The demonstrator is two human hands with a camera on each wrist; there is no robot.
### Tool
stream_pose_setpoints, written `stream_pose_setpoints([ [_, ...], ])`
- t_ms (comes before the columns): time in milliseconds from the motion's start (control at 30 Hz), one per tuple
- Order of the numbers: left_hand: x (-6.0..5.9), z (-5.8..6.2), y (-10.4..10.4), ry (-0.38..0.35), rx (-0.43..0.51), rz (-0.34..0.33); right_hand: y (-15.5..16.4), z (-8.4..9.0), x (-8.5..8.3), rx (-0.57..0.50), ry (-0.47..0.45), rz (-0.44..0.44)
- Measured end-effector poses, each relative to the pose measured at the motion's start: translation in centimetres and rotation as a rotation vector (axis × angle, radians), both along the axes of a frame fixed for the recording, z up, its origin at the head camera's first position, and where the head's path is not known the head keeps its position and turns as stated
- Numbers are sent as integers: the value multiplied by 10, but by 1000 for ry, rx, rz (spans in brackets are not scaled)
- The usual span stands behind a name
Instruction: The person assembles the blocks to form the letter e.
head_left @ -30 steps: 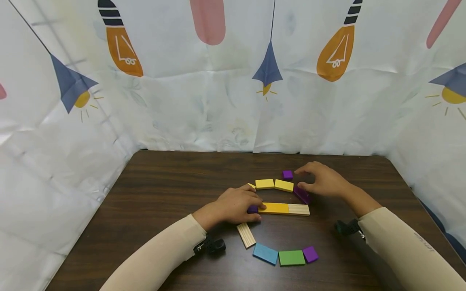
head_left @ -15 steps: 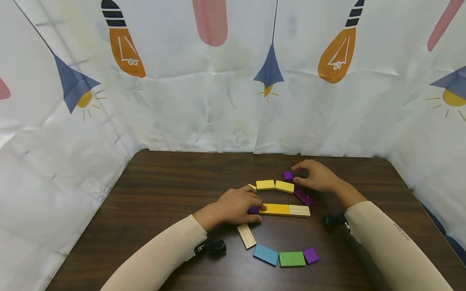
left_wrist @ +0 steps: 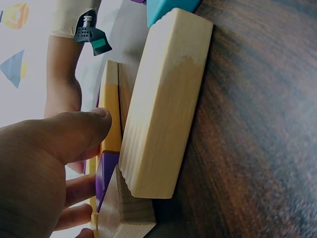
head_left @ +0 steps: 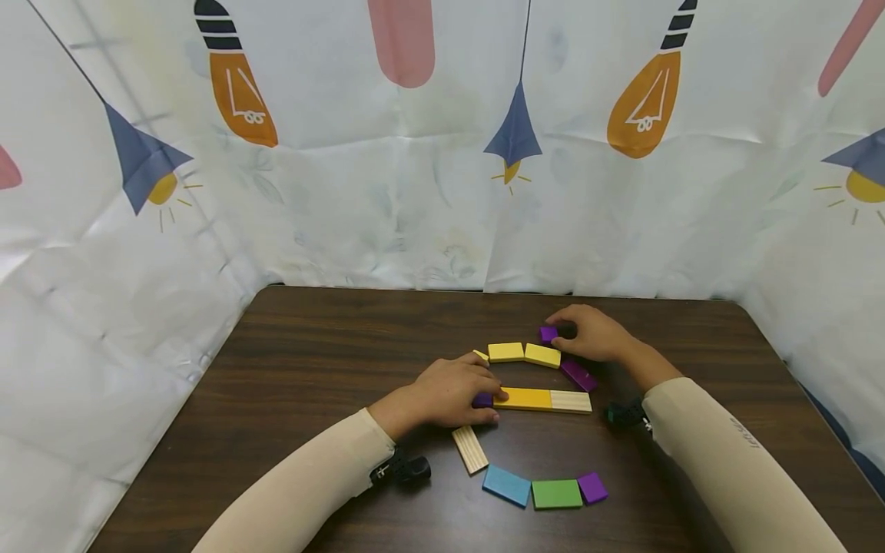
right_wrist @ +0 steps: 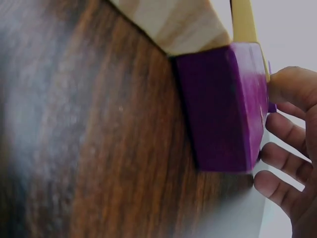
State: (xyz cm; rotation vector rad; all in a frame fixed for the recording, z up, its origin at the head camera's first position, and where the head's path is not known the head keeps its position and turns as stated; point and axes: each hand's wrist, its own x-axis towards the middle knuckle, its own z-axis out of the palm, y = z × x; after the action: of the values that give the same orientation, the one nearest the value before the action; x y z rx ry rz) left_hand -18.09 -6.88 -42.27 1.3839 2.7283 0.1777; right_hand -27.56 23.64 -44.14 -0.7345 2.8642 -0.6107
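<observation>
Small purple block (head_left: 548, 333) pinched by right hand (head_left: 588, 334) fingers, left hand (head_left: 452, 390) fingers seemingly curled on another purple block (head_left: 482, 399) — partly hidden.

We see even, bright, soft light in the head view, with faint shadows and wide-angle bending at the edges; both wrist views are close, partly blurred and washed out at their pale backgrounds
</observation>
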Motion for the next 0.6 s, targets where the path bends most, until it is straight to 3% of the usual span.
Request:
stream_pose_setpoints([
  [333, -2, -2, 1, 15, 1, -10, -4, 2, 1, 8, 9, 33],
  [600, -2, -2, 1, 16, -3, -6, 3, 6, 3, 21, 13, -13],
])
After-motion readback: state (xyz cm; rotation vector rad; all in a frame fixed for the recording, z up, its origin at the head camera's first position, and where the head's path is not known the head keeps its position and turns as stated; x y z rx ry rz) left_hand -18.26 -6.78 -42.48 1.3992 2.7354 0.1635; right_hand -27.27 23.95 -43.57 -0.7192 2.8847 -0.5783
